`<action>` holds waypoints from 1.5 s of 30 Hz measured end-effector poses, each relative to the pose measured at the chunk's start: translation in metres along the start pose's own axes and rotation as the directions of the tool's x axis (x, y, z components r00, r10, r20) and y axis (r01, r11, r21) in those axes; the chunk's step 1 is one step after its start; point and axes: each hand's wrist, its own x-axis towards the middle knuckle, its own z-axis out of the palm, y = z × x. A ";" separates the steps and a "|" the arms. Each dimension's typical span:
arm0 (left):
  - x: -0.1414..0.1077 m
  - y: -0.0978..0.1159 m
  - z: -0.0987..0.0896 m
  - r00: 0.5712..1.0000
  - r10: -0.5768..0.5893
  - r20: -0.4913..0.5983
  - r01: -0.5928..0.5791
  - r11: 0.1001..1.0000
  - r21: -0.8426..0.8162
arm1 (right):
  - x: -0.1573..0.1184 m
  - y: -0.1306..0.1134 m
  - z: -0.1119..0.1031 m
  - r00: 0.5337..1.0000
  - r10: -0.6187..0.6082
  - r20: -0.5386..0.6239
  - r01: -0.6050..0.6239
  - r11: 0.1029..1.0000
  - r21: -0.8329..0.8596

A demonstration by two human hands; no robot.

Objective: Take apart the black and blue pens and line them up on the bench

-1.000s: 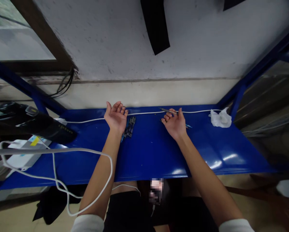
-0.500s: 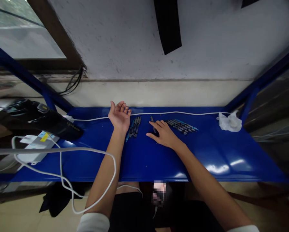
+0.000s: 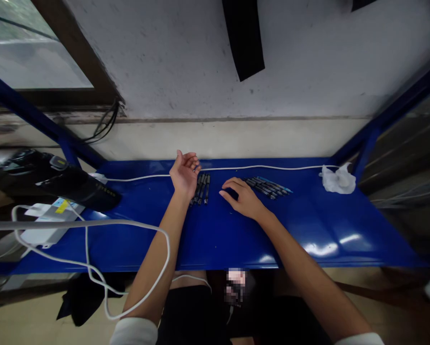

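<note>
Palm turned upward, my left hand point(image 3: 185, 176) hovers at the left edge of a row of pens point(image 3: 202, 188), its fingers loosely curled and apart. It holds nothing that I can see and covers part of the row. My right hand point(image 3: 243, 197) is low over the blue shelf point(image 3: 215, 230), with a gap between thumb and fingers and nothing visible in it. Just beyond its knuckles lies a second group of pens point(image 3: 268, 186), mostly black with a blue one at the far side, fanned at a slant.
A black bottle-like object point(image 3: 78, 184) leans at the left beside a white power strip point(image 3: 50, 223). A white cable point(image 3: 143, 178) runs along the back, and another loops over my left forearm. Crumpled white plastic point(image 3: 339, 179) lies at the right. A wall stands behind.
My left hand has moved right, up against the left pen row, hiding its blue pens. The single pen that lay by my right fingers no longer shows there. My right fingers are more curved.
</note>
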 end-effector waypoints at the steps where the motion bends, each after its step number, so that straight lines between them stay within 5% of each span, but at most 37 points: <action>1: -0.001 -0.001 0.001 1.000 0.003 0.011 -0.003 1.000 0.008 | 0.000 0.002 -0.002 0.999 0.004 -0.032 -0.005 1.000 -0.022; 5: -0.002 -0.005 0.004 0.999 0.006 0.039 -0.008 0.999 0.051 | -0.002 0.016 -0.022 0.988 0.059 -0.142 -0.076 0.990 -0.116; 12: -0.009 -0.017 0.013 0.996 -0.025 0.085 0.017 0.996 0.092 | -0.039 0.034 -0.075 0.966 0.258 -0.033 -0.228 0.781 -0.582; 17: -0.014 -0.024 0.017 0.990 -0.028 0.137 0.013 0.994 0.107 | -0.065 0.030 -0.079 0.975 0.223 -0.018 -0.183 0.743 -0.644; 21: -0.013 -0.028 0.016 0.990 -0.031 0.138 0.014 0.992 0.124 | -0.064 0.020 -0.075 0.987 0.106 -0.120 -0.158 0.755 -0.637; 28: -0.014 -0.027 0.016 0.991 -0.035 0.127 0.025 0.996 0.082 | -0.042 -0.001 -0.081 0.963 -0.001 -0.268 -0.127 0.881 -0.457; 32: -0.019 -0.033 0.020 0.980 -0.072 0.186 0.050 0.992 0.119 | -0.026 -0.002 -0.070 0.954 0.119 -0.275 -0.197 0.940 -0.277; 35: -0.024 -0.042 0.025 0.953 -0.149 0.265 0.104 0.979 0.174 | -0.008 0.000 -0.052 0.938 0.290 -0.188 -0.292 0.956 0.017; 38: -0.028 -0.050 0.028 0.918 -0.213 0.335 0.141 0.964 0.227 | 0.011 0.005 -0.034 0.876 0.479 0.055 -0.444 0.758 0.478; 45: -0.029 -0.061 0.024 0.923 -0.236 0.303 0.158 0.952 0.262 | 0.019 0.020 -0.026 0.807 0.453 0.379 -0.545 0.324 0.773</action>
